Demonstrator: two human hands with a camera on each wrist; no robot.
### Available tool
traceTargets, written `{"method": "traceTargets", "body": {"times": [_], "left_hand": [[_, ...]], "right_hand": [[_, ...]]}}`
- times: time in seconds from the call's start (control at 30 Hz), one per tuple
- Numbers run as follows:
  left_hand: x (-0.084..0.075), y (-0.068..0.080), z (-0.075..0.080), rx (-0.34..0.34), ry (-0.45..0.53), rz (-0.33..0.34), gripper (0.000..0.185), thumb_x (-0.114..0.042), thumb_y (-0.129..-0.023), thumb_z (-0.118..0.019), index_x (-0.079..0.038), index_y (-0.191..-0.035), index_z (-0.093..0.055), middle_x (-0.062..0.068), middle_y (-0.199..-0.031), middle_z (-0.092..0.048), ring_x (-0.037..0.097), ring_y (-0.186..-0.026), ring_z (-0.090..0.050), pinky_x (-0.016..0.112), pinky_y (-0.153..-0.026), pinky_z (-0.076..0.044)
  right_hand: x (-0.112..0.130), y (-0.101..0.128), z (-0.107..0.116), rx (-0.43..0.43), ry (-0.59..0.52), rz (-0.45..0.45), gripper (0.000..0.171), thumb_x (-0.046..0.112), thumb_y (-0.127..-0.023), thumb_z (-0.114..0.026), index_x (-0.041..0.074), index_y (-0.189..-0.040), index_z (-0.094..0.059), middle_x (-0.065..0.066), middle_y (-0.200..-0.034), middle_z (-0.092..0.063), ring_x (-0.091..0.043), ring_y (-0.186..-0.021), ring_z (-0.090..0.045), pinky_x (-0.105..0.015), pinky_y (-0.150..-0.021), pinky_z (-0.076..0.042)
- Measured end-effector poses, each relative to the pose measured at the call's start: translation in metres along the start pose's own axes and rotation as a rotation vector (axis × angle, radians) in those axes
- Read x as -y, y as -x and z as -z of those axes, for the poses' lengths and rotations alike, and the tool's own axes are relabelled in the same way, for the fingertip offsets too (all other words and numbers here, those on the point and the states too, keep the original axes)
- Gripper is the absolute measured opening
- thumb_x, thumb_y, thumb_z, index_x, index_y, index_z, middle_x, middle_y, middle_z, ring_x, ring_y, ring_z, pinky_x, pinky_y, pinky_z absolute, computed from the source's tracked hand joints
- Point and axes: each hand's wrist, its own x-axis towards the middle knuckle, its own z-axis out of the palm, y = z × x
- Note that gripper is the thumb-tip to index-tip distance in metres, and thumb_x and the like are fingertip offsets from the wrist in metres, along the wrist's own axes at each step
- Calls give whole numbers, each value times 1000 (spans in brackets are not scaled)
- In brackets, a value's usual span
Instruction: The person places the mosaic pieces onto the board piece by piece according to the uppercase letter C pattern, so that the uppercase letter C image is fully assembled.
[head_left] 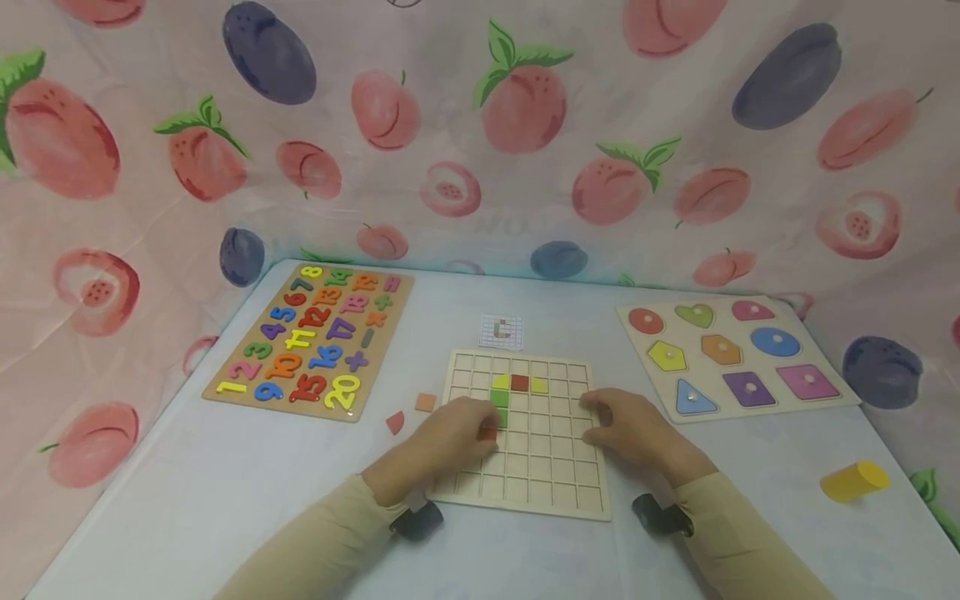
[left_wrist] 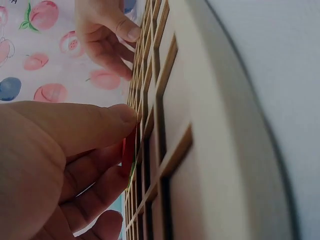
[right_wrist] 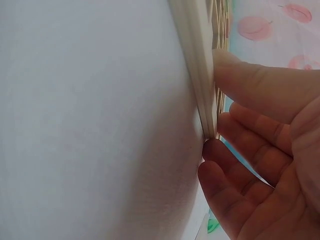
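My left hand [head_left: 453, 442] pinches a red tile [left_wrist: 129, 149] between thumb and fingers, low over the wooden grid board [head_left: 551, 483]. On the board, green tiles [head_left: 499, 398] form a short column, with a dark red square tile [head_left: 520, 383] and yellow tiles [head_left: 538, 385] in the row at its top. My right hand [head_left: 633, 423] is at the board's right edge; its thumb [right_wrist: 227, 67] rests on the rim, and the fingers [right_wrist: 215, 172] curve loosely beside the edge. Left of the board lie an orange square tile [head_left: 425, 402] and a red quarter-round tile [head_left: 395, 422].
A small pattern card [head_left: 501, 331] lies behind the board. At the left is a number puzzle [head_left: 300, 342], at the right a shape puzzle [head_left: 742, 354]. A yellow cylinder [head_left: 855, 482] is near the table's right side. Fruit-printed cloth [head_left: 450, 108] hangs behind.
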Motion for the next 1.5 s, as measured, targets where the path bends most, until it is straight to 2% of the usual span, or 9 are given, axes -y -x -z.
{"method": "traceTargets", "body": {"times": [0.17, 0.5, 0.73, 1.0, 1.23, 1.5], "left_hand": [[-3, -1, -2, 11, -18, 14, 22, -18, -87, -79, -14, -106, -71, -9, -83, -56, 14, -82, -53, 25, -72, -47], [-3, -3, -4, 2, -20, -25, 19, -19, -87, -79, -15, -103, -70, -8, -80, -55, 13, -79, -53, 24, -69, -46], [-3, -3, -4, 4, -25, -15, 26, -19, -86, -80, -13, -110, -71, -9, -85, -57, 13, -83, -53, 26, -75, -48], [-2, -1, 0, -22, -17, -9, 22, -11, -87, -76, -14, -109, -73, -8, -93, -63, 14, -89, -55, 32, -85, -51], [-1, -2, 0, -19, -22, 3, 22, -13, -88, -77, -13, -110, -72, -7, -95, -64, 14, -90, -55, 32, -85, -51], [-1, -6, -2, -28, -39, -13, 22, -15, -88, -77, -11, -109, -71, -4, -97, -66, 13, -92, -57, 33, -87, -51]], "right_hand": [[-1, 0, 0, -2, -2, 14, 55, 15, -84, -78, 2, -135, -60, -18, -140, -56, -40, -134, -45, -55, -110, -35], [-2, 0, 0, -3, -7, 25, 55, 14, -84, -78, 1, -135, -60, -19, -140, -55, -41, -135, -44, -55, -110, -34], [-2, 1, 1, -5, -14, 28, 55, 14, -84, -77, 1, -135, -60, -19, -140, -55, -41, -135, -43, -55, -111, -34], [-1, 1, 0, -10, -15, 28, 55, 14, -84, -77, 1, -135, -60, -18, -140, -56, -40, -135, -44, -55, -110, -34], [-1, 1, -1, -11, -16, 27, 55, 13, -84, -77, 1, -135, -60, -19, -140, -55, -41, -134, -45, -55, -110, -35], [0, 1, -1, -14, -10, 15, 54, 13, -84, -78, 2, -134, -60, -18, -140, -56, -40, -134, -45, -55, -109, -35]]}}
